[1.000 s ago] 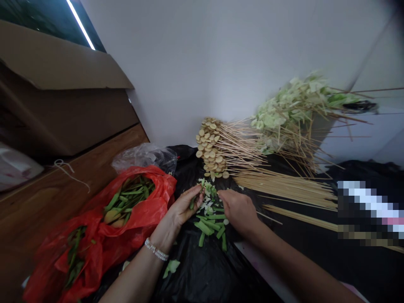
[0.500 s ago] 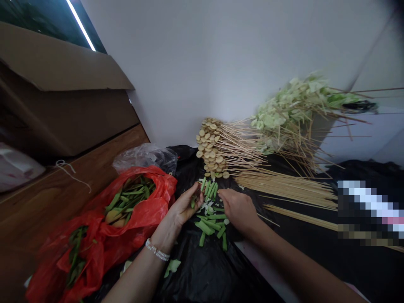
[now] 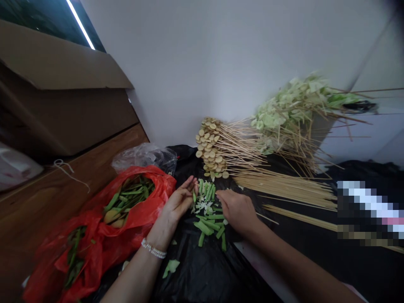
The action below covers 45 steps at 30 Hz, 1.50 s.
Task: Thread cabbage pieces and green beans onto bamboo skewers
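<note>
Several short green bean pieces (image 3: 207, 190) stand side by side between my hands, seemingly threaded on a skewer that is mostly hidden. My right hand (image 3: 235, 208) is closed at their right end, its fingers pinched together. On their left, my left hand (image 3: 180, 201) holds another green bean piece (image 3: 194, 196) between its fingers. Loose cut green pieces (image 3: 210, 225) lie below on black plastic (image 3: 202, 269), with pale shredded bits (image 3: 203, 206) above them. Skewers with round pale slices (image 3: 210, 147) are stacked just beyond my hands.
A red bag (image 3: 135, 214) of green beans lies at the left, beside clear plastic (image 3: 147, 155). Bare skewers (image 3: 287, 187) spread to the right, below skewered cabbage (image 3: 280, 109). A cardboard box (image 3: 72, 109) stands at the back left.
My left hand has shifted slightly left, away from the row of green pieces, and its fingers have changed pose. My right hand has moved slightly left.
</note>
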{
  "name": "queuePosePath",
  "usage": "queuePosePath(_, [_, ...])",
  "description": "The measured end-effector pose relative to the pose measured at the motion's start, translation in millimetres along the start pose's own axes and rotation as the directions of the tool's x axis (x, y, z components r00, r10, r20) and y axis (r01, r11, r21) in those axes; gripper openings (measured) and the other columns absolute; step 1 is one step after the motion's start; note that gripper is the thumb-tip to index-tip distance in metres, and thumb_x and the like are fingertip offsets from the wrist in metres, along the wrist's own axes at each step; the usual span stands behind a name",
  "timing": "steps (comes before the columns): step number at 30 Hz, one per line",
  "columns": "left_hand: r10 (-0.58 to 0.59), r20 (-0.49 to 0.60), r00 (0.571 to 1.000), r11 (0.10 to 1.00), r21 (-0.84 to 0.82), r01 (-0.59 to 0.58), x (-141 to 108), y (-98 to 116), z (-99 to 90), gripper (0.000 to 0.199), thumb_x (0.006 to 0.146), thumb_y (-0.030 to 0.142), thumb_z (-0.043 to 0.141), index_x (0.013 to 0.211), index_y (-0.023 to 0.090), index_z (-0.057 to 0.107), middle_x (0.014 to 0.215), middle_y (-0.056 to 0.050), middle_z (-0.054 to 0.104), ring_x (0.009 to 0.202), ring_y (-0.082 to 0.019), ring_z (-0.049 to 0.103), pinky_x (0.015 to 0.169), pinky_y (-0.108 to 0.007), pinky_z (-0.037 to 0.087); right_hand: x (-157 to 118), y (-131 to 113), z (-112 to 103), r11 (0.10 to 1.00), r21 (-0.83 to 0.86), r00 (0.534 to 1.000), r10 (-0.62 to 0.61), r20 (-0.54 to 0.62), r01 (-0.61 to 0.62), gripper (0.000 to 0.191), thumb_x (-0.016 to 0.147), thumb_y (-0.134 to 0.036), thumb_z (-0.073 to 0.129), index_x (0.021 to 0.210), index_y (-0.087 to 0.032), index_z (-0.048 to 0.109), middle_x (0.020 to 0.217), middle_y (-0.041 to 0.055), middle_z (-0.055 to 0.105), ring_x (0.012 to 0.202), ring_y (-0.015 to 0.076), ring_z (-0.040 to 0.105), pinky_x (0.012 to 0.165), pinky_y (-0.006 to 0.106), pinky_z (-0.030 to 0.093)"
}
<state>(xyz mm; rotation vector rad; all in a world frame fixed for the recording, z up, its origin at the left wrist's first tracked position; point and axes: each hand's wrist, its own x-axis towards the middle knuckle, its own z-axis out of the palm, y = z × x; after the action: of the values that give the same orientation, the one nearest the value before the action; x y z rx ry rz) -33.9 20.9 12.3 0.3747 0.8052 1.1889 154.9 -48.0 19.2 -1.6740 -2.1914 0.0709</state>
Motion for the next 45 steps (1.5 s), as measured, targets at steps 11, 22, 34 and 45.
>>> queuePosePath(11, [0.168,0.129,0.977,0.932,0.303,-0.200,-0.9,-7.0,-0.6,0.035,0.063,-0.011,0.060,0.088,0.012,0.070,0.087,-0.006,0.069,0.079,-0.011,0.065,0.074,-0.018,0.051,1.6,4.2,-0.4,0.999,0.041,0.998,0.029,-0.050,-0.027,0.030,0.098,-0.026,0.035,0.102,-0.024,0.065,0.095,0.0015,0.069,0.088,0.0139,0.063,0.070,0.022,0.037])
queuePosePath(22, [0.288,0.498,0.818,0.015,0.851,-0.524,2.6,-16.8,-15.2,0.008,0.060,0.021,0.079,0.066,0.022,0.074,0.067,-0.003,0.063,0.066,-0.016,0.051,0.065,-0.024,0.038,3.5,9.2,-3.0,0.996,0.070,0.992,0.062,-0.107,-0.055,0.029,0.097,-0.026,0.038,0.103,-0.023,0.066,0.098,0.0022,0.070,0.089,0.0138,0.063,0.074,0.022,0.039])
queuePosePath(34, [0.469,0.332,0.818,0.340,0.787,-0.515,10.9,-11.0,-15.8,0.030,0.068,0.028,0.073,0.095,0.017,0.071,0.082,-0.004,0.072,0.075,-0.017,0.064,0.073,-0.027,0.048,2.2,7.1,-2.4,0.997,0.067,0.994,0.042,-0.105,-0.035,0.029,0.097,-0.026,0.037,0.104,-0.024,0.066,0.097,0.0021,0.069,0.086,0.0142,0.063,0.070,0.022,0.038])
queuePosePath(45, [0.395,0.098,0.914,0.765,0.516,-0.386,4.5,-10.8,-8.6,0.040,0.054,0.033,0.085,0.087,0.014,0.072,0.080,-0.003,0.073,0.069,-0.011,0.062,0.071,-0.024,0.049,2.3,3.3,-0.1,0.999,0.000,0.999,0.045,0.004,-0.045,0.032,0.097,-0.027,0.033,0.104,-0.026,0.064,0.092,0.0017,0.068,0.085,0.0142,0.062,0.066,0.024,0.036])
